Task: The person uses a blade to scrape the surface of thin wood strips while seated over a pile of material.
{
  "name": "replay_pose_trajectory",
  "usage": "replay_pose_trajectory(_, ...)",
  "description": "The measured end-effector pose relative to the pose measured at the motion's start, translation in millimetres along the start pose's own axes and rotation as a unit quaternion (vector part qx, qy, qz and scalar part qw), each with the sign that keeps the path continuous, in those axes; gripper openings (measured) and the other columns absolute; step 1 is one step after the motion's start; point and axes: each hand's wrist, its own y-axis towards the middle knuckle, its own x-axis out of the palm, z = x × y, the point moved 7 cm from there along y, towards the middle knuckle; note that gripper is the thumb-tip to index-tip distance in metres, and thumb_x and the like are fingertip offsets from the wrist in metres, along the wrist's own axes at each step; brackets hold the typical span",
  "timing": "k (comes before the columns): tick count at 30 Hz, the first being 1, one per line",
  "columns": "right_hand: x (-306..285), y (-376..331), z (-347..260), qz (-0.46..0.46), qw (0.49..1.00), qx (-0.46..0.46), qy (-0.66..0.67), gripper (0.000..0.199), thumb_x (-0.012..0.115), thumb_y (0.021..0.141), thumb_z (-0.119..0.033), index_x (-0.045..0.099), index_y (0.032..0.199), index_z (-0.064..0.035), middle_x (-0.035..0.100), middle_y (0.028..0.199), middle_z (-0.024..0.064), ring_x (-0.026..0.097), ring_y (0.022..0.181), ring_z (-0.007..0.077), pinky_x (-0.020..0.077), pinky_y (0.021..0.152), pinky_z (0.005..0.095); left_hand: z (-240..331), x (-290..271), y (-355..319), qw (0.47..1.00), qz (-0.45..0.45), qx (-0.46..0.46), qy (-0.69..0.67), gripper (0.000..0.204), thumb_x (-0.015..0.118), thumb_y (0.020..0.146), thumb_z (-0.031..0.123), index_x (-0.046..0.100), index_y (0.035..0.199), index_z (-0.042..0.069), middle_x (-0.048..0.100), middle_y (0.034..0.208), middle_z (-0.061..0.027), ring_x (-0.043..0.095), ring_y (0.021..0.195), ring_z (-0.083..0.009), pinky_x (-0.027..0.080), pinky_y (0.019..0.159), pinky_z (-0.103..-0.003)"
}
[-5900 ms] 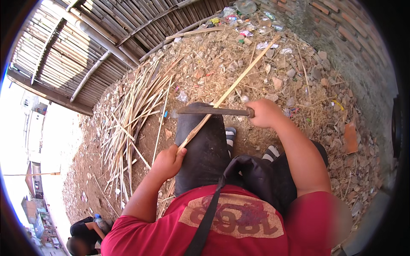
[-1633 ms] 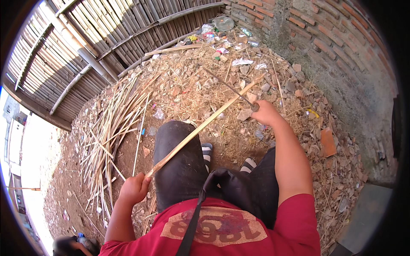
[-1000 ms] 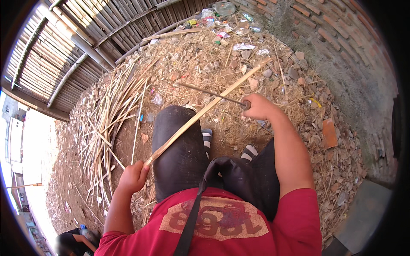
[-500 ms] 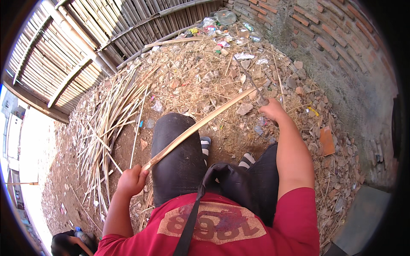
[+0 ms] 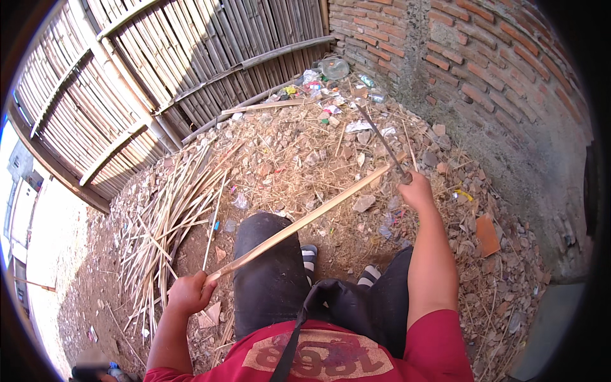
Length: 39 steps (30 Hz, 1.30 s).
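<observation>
A long, pale split bamboo strip (image 5: pixel 305 221) slants across my left thigh, rising from lower left to upper right. My left hand (image 5: pixel 189 293) is closed around its near end. My right hand (image 5: pixel 417 191) grips the handle of a long knife (image 5: pixel 380 137), its dark, narrow blade pointing away and to the left. The far end of the strip lies close to the blade near the handle; whether they touch I cannot tell.
On the left, a heap of bamboo strips (image 5: pixel 168 232) lies on rubble-strewn ground. A bamboo fence (image 5: pixel 210 57) and a brick wall (image 5: pixel 471 70) meet at the back, with litter and a clear plastic container (image 5: pixel 334 68) in the corner. An orange tile piece (image 5: pixel 487 235) lies right.
The view has tilted, so the ground sits lower in the picture. The knife has shifted slightly toward the strip's far end. Both hands keep their grip.
</observation>
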Motion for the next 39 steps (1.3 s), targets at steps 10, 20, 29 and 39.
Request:
replay_pose_trajectory(10, 24.2, -38.0, -57.5, -0.232, 0.962, -0.106, 0.101, 0.048, 0.085, 0.075, -0.027, 0.069, 0.112, 0.0003, 0.071, 0.088, 0.0071, 0.064, 0.082, 0.0199, 0.0498, 0.083, 0.0344, 23.0, -146.3, 83.7, 0.932, 0.097, 0.223, 0.268, 0.054, 0.057, 0.089, 0.068, 0.057, 0.083, 0.015, 0.061, 0.066, -0.0055, 0.064, 0.061, -0.0282, 0.049, 0.056, -0.043)
replay_pose_trajectory(20, 40.1, -60.5, -73.6, -0.408, 0.862, -0.075, 0.291, 0.016, 0.079, 0.078, -0.009, 0.066, 0.087, -0.0038, 0.075, 0.096, 0.0111, 0.07, 0.092, 0.0186, 0.0558, 0.083, 0.0352, 85.8, -228.9, 148.9, 0.856, 0.213, 0.324, 0.343, 0.047, 0.073, 0.078, 0.059, 0.053, 0.079, 0.016, 0.055, 0.067, -0.0006, 0.061, 0.065, -0.0245, 0.046, 0.058, -0.041)
replay_pose_trajectory(29, 28.3, -62.5, -83.6, -0.362, 0.857, -0.092, 0.354, 0.023, 0.082, 0.075, -0.004, 0.059, 0.076, -0.0071, 0.074, 0.092, 0.0119, 0.071, 0.095, 0.0222, 0.0538, 0.082, 0.0376, 118.8, -258.9, 174.9, 0.844, 0.232, 0.328, 0.356, 0.042, 0.069, 0.086, 0.056, 0.058, 0.087, 0.016, 0.061, 0.077, -0.0028, 0.066, 0.078, -0.0234, 0.048, 0.075, -0.042)
replay_pose_trajectory(39, 39.7, -57.6, -90.1, -0.298, 0.888, -0.061, 0.343, 0.022, 0.08, 0.077, -0.002, 0.059, 0.076, -0.0079, 0.073, 0.09, 0.0089, 0.07, 0.091, 0.0187, 0.0534, 0.084, 0.0375, 155.6, -295.1, 173.1, 0.758, 0.491, 0.293, 0.314, 0.076, 0.069, 0.086, 0.059, 0.046, 0.146, 0.019, 0.035, 0.152, -0.0119, 0.026, 0.148, -0.0326, 0.023, 0.121, -0.055)
